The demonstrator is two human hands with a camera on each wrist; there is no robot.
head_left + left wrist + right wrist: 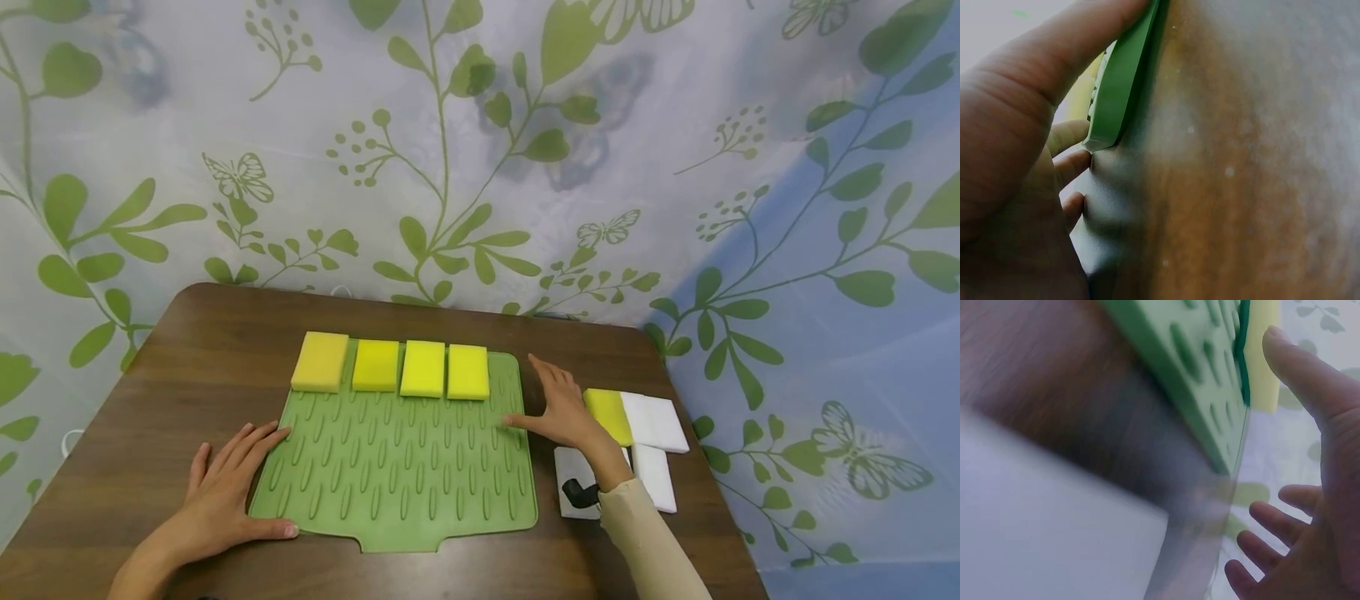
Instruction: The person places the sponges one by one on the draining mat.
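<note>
Green ridged mat (pixel 405 479) lies on the wood-grain tabletop (pixel 247 575); the left hand (pixel 217 500), fingers straight and gripping nothing, touches its left edge, apparently to steady it. The right hand (pixel 562 408), spread and empty, hangs over its right edge. Four yellow sponges (pixel 423 367) line the far side, gaps seemingly keeping them distinct.

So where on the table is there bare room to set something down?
The green mat is bare in the middle, below its four yellow sponges. So is the table left of the mat, beyond the left hand. Right of the mat is crowded: right hand, white pads, another yellow sponge.
</note>
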